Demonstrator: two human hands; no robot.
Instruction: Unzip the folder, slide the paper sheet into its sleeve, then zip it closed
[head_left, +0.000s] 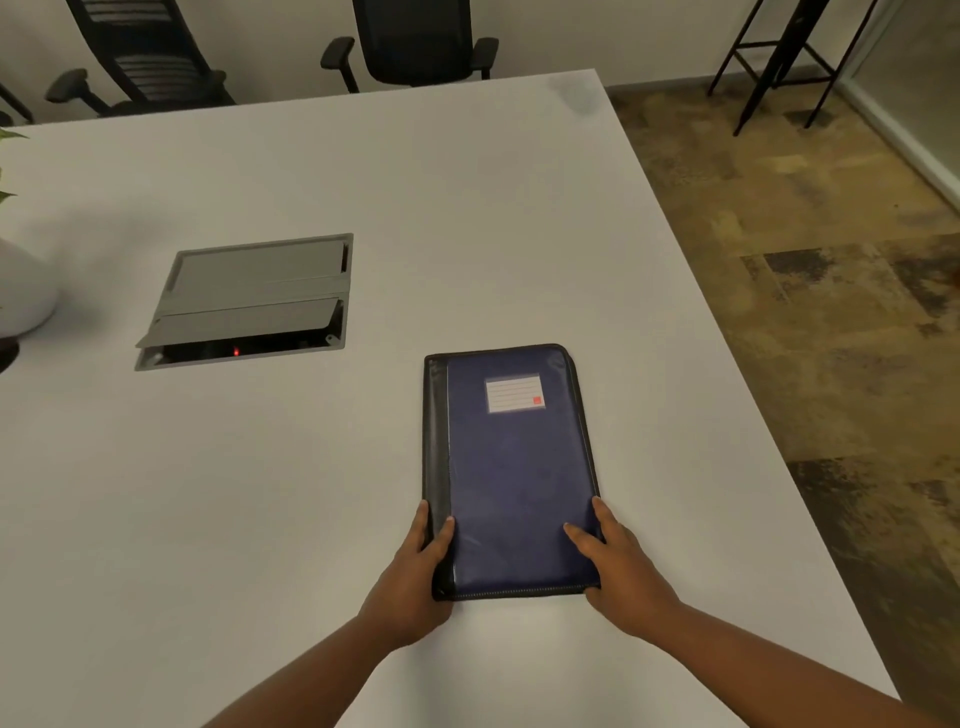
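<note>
A dark blue zip folder (511, 467) with a black spine and a white label card lies flat and closed on the white table (363, 208). My left hand (415, 577) grips its near left corner, thumb on the cover and fingers along the spine edge. At the near right corner my right hand (618, 571) holds the folder, thumb lying on the cover. The zip runs along the near edge between my hands. No paper sheet shows anywhere in view.
A grey cable hatch (249, 301) is set into the table at the left, its flap partly raised. A white plant pot (21, 291) stands at the far left edge. Office chairs (415, 41) stand behind the table; the table's right edge drops to patterned floor (831, 312).
</note>
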